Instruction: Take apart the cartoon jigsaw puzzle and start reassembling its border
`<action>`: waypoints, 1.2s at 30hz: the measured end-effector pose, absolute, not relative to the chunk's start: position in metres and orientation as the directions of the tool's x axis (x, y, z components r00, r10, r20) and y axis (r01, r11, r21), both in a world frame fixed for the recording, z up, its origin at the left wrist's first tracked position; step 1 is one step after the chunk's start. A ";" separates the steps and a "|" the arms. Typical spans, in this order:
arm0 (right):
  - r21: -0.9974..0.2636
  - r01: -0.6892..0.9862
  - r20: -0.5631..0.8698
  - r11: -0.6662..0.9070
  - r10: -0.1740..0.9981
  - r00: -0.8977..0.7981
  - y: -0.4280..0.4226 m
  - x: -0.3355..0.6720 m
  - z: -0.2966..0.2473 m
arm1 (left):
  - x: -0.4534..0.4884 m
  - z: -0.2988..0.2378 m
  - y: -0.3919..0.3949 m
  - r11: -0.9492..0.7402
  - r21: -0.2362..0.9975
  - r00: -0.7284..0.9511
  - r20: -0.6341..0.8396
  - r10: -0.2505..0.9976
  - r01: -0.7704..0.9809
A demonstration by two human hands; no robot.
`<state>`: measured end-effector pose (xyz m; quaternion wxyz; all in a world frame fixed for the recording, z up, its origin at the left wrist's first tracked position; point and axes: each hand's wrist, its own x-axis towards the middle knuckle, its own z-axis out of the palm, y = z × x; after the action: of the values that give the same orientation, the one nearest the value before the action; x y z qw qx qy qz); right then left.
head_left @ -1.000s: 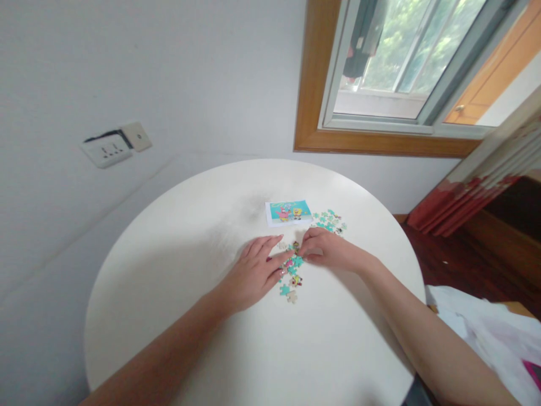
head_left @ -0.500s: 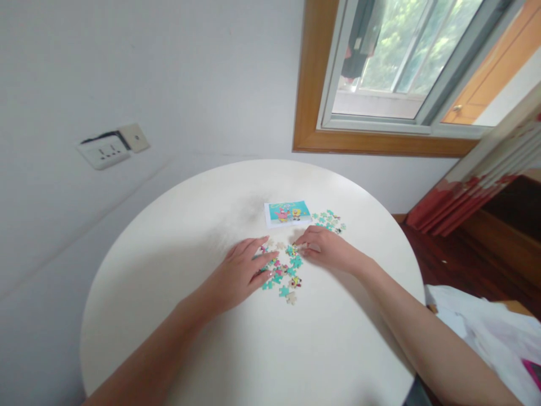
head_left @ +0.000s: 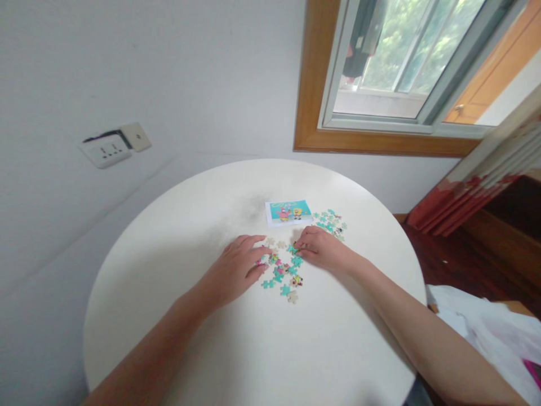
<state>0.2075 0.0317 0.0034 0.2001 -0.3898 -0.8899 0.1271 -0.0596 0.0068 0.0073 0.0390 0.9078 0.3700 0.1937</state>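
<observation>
Loose jigsaw puzzle pieces, teal, pink, yellow and beige, lie scattered at the middle of the white table. Over their left edge rests my left hand, open, fingers apart and partly covering pink pieces. My right hand is at the upper right of this group, thumb and fingers pinched on a teal puzzle piece with a bit of yellow. Just beyond the hands lies a picture card showing a pink and a yellow cartoon figure on teal.
Another small heap of puzzle pieces lies right of the card, behind my right hand. The round white table stands against a wall with a socket. Toward the right are a wood-framed window, a red and white curtain and white bags.
My left hand has drawn slightly left, uncovering some pieces. My right fingers have closed in on the teal piece. The card and the far heap stay in place.
</observation>
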 end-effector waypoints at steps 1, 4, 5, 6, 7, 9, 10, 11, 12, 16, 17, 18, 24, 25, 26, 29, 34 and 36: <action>-0.383 0.643 0.261 0.663 0.746 -0.613 0.032 0.208 0.003 | -0.060 0.008 0.007 -0.722 0.223 0.649 0.325 0.688 0.655; -0.376 0.668 0.276 0.642 0.766 -0.580 0.032 0.208 0.003 | -0.062 0.011 0.007 -0.727 0.245 0.650 0.328 0.685 0.642; -0.371 0.682 0.282 0.630 0.776 -0.563 0.032 0.208 0.003 | -0.062 0.011 0.007 -0.731 0.248 0.655 0.329 0.680 0.635; -0.363 0.698 0.288 0.617 0.787 -0.546 0.032 0.208 0.003 | -0.061 0.011 0.007 -0.737 0.248 0.660 0.330 0.675 0.629; -0.352 0.716 0.292 0.603 0.798 -0.528 0.033 0.207 0.002 | -0.061 0.010 0.006 -0.742 0.246 0.666 0.331 0.669 0.623; -0.324 0.753 0.294 0.573 0.817 -0.496 0.034 0.207 0.001 | -0.059 0.008 0.006 -0.751 0.243 0.676 0.329 0.659 0.614; -0.311 0.766 0.291 0.563 0.823 -0.488 0.034 0.207 0.000 | -0.058 0.008 0.006 -0.753 0.241 0.680 0.325 0.657 0.612; -0.301 0.773 0.286 0.559 0.826 -0.486 0.035 0.207 -0.001 | -0.057 0.007 0.006 -0.754 0.239 0.684 0.319 0.656 0.612; -0.295 0.776 0.283 0.558 0.826 -0.486 0.035 0.207 -0.001 | -0.057 0.007 0.006 -0.754 0.237 0.685 0.316 0.656 0.613; -0.291 0.759 0.309 0.582 0.808 -0.501 0.034 0.208 0.001 | -0.060 0.008 0.007 -0.745 0.234 0.666 0.339 0.664 0.624; -0.293 0.744 0.320 0.601 0.795 -0.516 0.033 0.208 0.002 | -0.062 0.009 0.008 -0.742 0.236 0.657 0.351 0.667 0.627; -0.296 0.722 0.328 0.626 0.776 -0.539 0.031 0.207 0.004 | -0.064 0.009 0.009 -0.738 0.239 0.648 0.362 0.670 0.631; -0.277 0.672 0.314 0.687 0.726 -0.612 0.027 0.206 0.006 | -0.063 0.007 0.009 -0.746 0.242 0.660 0.353 0.663 0.620; -0.269 0.683 0.313 0.679 0.732 -0.605 0.027 0.206 0.006 | -0.061 0.007 0.008 -0.749 0.245 0.669 0.340 0.661 0.616; -0.263 0.690 0.314 0.675 0.736 -0.600 0.027 0.206 0.006 | -0.059 0.006 0.007 -0.750 0.248 0.677 0.325 0.661 0.613; -0.274 0.671 0.325 0.689 0.723 -0.610 0.024 0.204 0.009 | -0.056 0.006 0.006 -0.755 0.247 0.694 0.296 0.656 0.608; -0.301 0.559 0.300 0.772 0.634 -0.713 0.012 0.193 0.017 | -0.064 0.008 0.010 -0.747 0.248 0.651 0.373 0.661 0.617; -0.277 0.549 0.280 0.789 0.612 -0.739 0.010 0.190 0.019 | -0.067 0.008 0.013 -0.744 0.244 0.635 0.399 0.662 0.622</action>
<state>0.1902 0.0099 0.0187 0.1805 -0.3127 -0.9284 0.0885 -0.0674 0.0130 0.0083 0.0419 0.9031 0.3556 0.2372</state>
